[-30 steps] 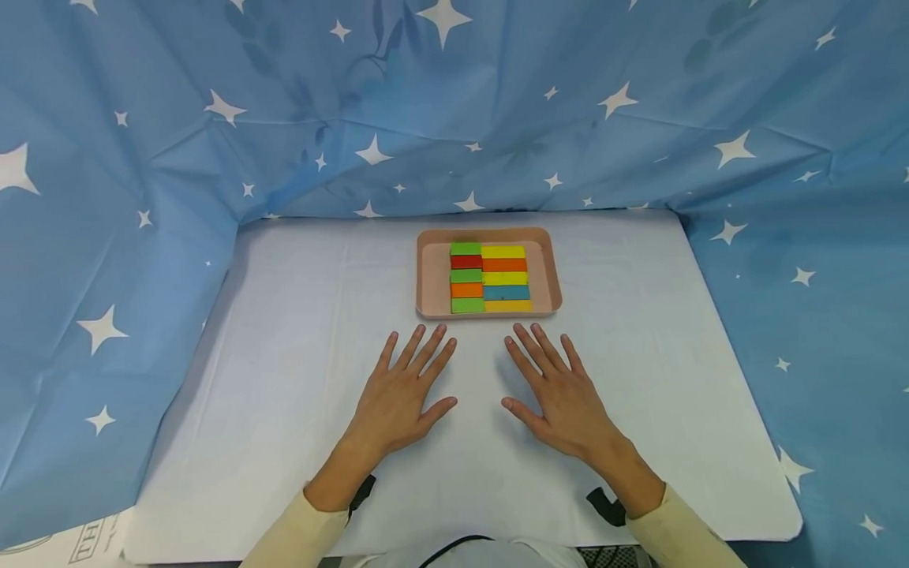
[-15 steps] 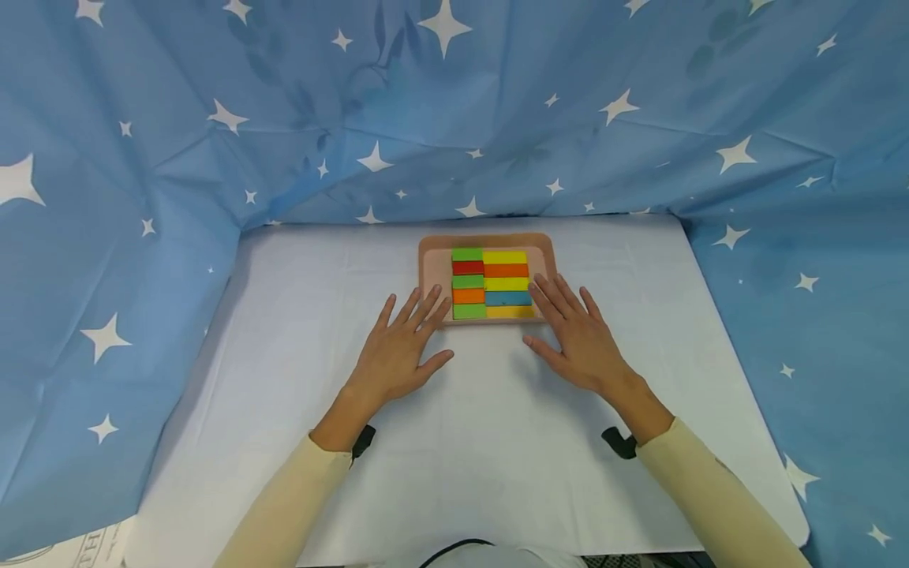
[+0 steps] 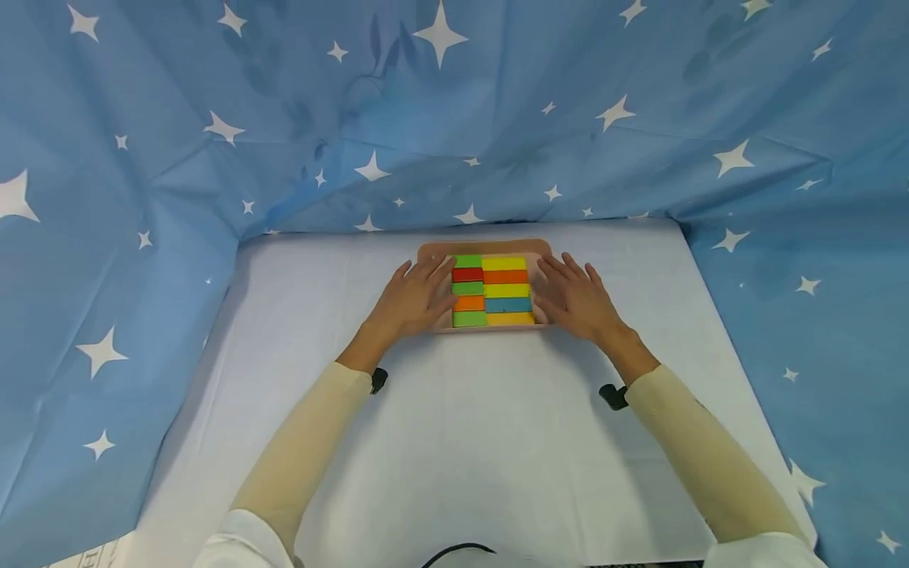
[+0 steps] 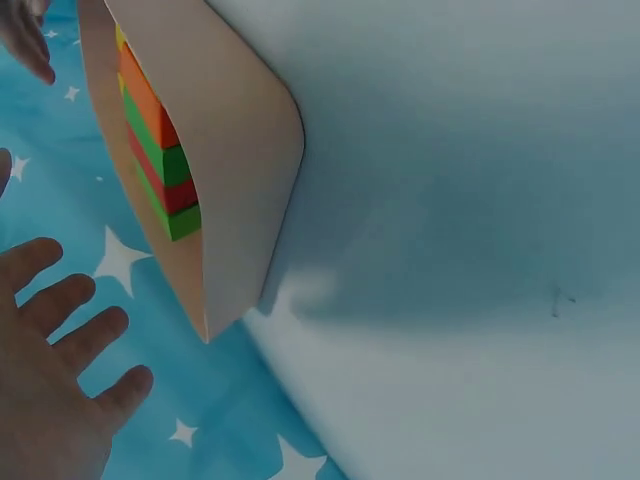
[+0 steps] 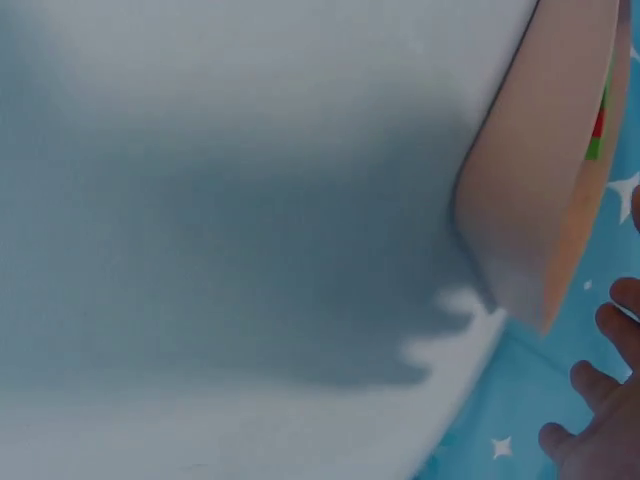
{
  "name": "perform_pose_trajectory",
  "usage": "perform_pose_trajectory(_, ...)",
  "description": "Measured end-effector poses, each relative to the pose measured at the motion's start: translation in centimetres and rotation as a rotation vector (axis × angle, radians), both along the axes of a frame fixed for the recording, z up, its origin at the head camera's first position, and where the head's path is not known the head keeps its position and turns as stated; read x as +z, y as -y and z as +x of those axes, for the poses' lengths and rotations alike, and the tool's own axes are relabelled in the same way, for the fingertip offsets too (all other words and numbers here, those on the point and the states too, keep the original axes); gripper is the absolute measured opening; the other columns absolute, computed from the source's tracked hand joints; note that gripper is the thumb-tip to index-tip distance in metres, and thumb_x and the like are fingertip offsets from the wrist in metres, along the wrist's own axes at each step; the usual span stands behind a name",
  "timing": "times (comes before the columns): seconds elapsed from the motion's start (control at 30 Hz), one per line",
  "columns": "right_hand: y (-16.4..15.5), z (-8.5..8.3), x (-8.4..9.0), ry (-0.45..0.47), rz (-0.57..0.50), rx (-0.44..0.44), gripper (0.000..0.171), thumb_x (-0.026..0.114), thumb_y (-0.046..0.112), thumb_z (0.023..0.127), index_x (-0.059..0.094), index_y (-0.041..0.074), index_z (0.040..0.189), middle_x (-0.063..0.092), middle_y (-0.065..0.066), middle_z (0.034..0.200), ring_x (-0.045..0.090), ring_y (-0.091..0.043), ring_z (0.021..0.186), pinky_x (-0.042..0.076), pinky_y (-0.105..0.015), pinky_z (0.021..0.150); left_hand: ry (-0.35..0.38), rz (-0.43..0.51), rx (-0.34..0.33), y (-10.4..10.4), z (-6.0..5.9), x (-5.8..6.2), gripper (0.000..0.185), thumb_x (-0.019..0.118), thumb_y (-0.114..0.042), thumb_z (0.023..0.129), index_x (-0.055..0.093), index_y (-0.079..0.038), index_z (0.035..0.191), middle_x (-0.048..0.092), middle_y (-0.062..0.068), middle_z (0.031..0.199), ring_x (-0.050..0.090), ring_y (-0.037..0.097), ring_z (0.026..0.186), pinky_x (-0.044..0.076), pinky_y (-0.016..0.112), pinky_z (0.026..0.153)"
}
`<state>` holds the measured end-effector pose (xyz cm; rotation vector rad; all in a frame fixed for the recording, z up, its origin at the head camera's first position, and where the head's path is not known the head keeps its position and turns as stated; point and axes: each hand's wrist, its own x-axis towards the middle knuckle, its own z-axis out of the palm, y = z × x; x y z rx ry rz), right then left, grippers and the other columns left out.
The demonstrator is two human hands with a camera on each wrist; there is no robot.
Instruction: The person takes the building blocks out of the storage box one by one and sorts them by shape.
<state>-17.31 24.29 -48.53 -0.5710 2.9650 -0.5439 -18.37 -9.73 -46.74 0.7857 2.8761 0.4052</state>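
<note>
Fingers (image 3: pixel 426 272) now flanking tray (image 3: pixel 483 246) (both sides)

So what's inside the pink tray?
The pink plastic tray holds flat coloured blocks in two columns: green, red, green, orange, green; and yellow, orange, yellow, blue, yellow. The left hand and right hand cover its sides.
</note>
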Motion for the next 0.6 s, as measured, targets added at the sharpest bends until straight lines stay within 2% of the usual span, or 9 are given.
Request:
perform_pose_trajectory(0.13, -1.4, -0.5, -0.9, 0.073, -0.034, -0.021, 0.070, 0.059, 0.036, 0.104, 0.033, 0.010, 0.163, 0.030, -0.013, 0.170, 0.019, -0.043, 0.159, 0.011, -0.070, 0.125, 0.009, 0.059, 0.001, -0.8, -1.8, -0.4, 0.062, 0.052, -0.039, 0.108, 0.037, -0.014, 0.162, 0.035, 0.011, 0.168, 0.034, 0.029, 0.154, 0.035, 0.057, 0.119)
perform_pose_trajectory(0.2, -2.1, -0.8, -1.3, 0.101, -0.047, -0.029, 0.070, 0.059, 0.035, 0.104, 0.032, 0.010, 0.164, 0.028, -0.013, 0.171, 0.019, -0.043, 0.159, 0.011, -0.070, 0.124, 0.013, 0.076, 0.015, -1.2, -2.7, -0.6, 0.057, 0.055, -0.032, 0.107, 0.041, -0.013, 0.160, 0.038, 0.011, 0.165, 0.034, 0.030, 0.153, 0.040, 0.055, 0.114)
perform_pose_trajectory(0.37, -3.4, -1.0, -2.3, 0.159, -0.107, -0.015, 0.070, 0.060, 0.032, 0.105, 0.030, 0.011, 0.164, 0.025, -0.009, 0.173, 0.022, -0.042, 0.158, 0.016, -0.069, 0.124, 0.096, 0.048, 0.070, -2.2, -4.9, -0.7, 0.051, 0.055, -0.023, 0.106, 0.047, -0.011, 0.155, 0.046, 0.010, 0.159, 0.041, 0.032, 0.146, 0.039, 0.053, 0.116)
perform_pose_trajectory(0.6, -4.3, -1.3, -3.2, 0.234, -0.162, 0.000, 0.073, 0.058, 0.038, 0.106, 0.021, 0.023, 0.168, 0.014, 0.002, 0.176, 0.022, -0.039, 0.159, 0.023, -0.067, 0.123, 0.193, 0.054, 0.056, -2.6, -7.6, -1.0, 0.050, 0.052, -0.010, 0.103, 0.051, -0.010, 0.153, 0.056, 0.013, 0.148, 0.053, 0.032, 0.134, 0.042, 0.049, 0.118)
